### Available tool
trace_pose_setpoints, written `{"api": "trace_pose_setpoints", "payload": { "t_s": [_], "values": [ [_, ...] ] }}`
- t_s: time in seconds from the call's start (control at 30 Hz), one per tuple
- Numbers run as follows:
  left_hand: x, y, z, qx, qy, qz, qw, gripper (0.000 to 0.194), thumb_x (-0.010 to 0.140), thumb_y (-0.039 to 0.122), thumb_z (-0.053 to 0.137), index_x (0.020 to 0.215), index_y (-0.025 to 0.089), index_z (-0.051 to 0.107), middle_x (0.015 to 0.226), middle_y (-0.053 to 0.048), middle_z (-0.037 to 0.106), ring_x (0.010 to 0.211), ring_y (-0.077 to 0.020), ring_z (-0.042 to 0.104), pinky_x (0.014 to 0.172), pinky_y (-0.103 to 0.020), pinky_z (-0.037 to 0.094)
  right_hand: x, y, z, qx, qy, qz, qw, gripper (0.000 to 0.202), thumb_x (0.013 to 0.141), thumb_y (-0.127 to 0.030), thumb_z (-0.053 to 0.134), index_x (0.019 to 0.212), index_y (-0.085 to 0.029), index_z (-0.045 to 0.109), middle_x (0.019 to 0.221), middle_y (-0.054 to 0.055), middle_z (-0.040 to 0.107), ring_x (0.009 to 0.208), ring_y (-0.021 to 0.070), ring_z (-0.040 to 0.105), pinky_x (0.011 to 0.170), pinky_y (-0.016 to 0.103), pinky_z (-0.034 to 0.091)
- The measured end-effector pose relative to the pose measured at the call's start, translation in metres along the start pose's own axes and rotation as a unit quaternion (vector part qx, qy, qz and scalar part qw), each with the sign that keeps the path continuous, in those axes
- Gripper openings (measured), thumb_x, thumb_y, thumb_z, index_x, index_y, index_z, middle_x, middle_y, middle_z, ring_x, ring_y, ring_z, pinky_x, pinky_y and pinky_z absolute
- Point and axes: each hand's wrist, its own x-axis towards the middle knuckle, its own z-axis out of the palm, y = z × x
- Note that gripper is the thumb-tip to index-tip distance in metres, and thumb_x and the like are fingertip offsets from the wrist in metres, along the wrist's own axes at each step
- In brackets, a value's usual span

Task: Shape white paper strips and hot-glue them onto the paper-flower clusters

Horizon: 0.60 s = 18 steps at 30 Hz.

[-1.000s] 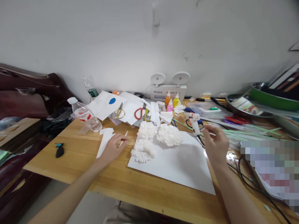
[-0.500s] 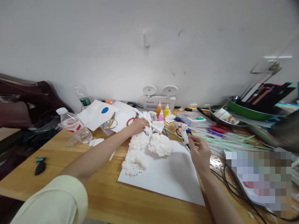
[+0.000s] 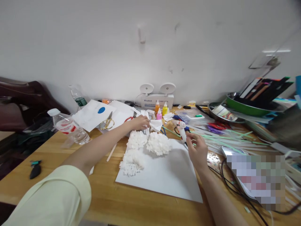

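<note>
My left hand (image 3: 140,122) reaches over a bunch of white paper strips (image 3: 145,129), its fingers curled down and closed on them; the fingertips are partly hidden. My right hand (image 3: 198,150) is at the handle of a white hot glue gun (image 3: 181,129), fingers bent against its right side. The gun is upright, nozzle toward the left. Between the hands, ruffled white paper clusters (image 3: 159,143) lie on a white sheet (image 3: 166,175), bunched along its left and back part.
Gold-handled scissors (image 3: 107,124), a water bottle (image 3: 70,128) and loose papers lie left. Paint bottles (image 3: 159,113) stand behind, before an emergency lamp (image 3: 157,101). Straws (image 3: 218,142), a green pan (image 3: 249,106), a tray (image 3: 237,171) and a black cable (image 3: 232,185) crowd the right.
The view has shifted slightly, so everything sits a little further left. My left hand has drawn slightly lower over the paper strips; my right hand and the glue gun hold their places.
</note>
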Motion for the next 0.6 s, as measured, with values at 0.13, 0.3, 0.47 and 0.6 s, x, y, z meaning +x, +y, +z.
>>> {"api": "trace_pose_setpoints", "payload": {
  "t_s": [0.13, 0.3, 0.47, 0.6],
  "values": [
    [-0.003, 0.007, -0.001, -0.042, 0.056, -0.042, 0.997, 0.009, 0.069, 0.017, 0.054, 0.072, 0.018, 0.062, 0.081, -0.003, 0.065, 0.089, -0.0188, 0.053, 0.084, -0.030, 0.032, -0.002, 0.001, 0.000, -0.002, 0.001, -0.006, 1.000, 0.017, 0.078, -0.024, 0.049, 0.088, -0.017, 0.061, 0.090, 0.006, 0.059, 0.078, 0.0162, 0.054, 0.065, 0.029, 0.046],
    [-0.014, 0.022, -0.022, -0.091, 0.196, -0.132, 0.968, 0.011, 0.073, 0.018, 0.045, 0.076, 0.013, 0.055, 0.079, -0.004, 0.060, 0.076, -0.0140, 0.054, 0.075, -0.026, 0.039, -0.002, -0.001, 0.001, 0.004, 0.003, -0.002, 1.000, 0.016, 0.078, -0.025, 0.049, 0.087, -0.017, 0.061, 0.089, 0.007, 0.058, 0.079, 0.0166, 0.054, 0.066, 0.030, 0.046],
    [-0.037, 0.083, -0.047, -0.182, 0.336, -0.210, 0.900, 0.010, 0.077, 0.021, 0.041, 0.080, 0.015, 0.049, 0.075, -0.001, 0.054, 0.071, -0.0117, 0.051, 0.067, -0.023, 0.041, -0.008, -0.022, 0.001, 0.103, -0.069, 0.027, 0.992, 0.026, 0.077, -0.030, 0.053, 0.100, -0.019, 0.056, 0.090, 0.006, 0.057, 0.078, 0.0166, 0.055, 0.069, 0.031, 0.046],
    [-0.054, 0.149, -0.037, -0.354, 0.288, -0.237, 0.858, 0.004, 0.073, 0.018, 0.047, 0.075, 0.016, 0.050, 0.063, 0.003, 0.050, 0.055, -0.0078, 0.045, 0.054, -0.019, 0.037, -0.020, -0.045, 0.003, 0.253, -0.280, 0.060, 0.924, 0.040, 0.077, -0.036, 0.054, 0.114, -0.022, 0.048, 0.101, 0.007, 0.056, 0.078, 0.0158, 0.056, 0.063, 0.028, 0.046]
  ]
}}
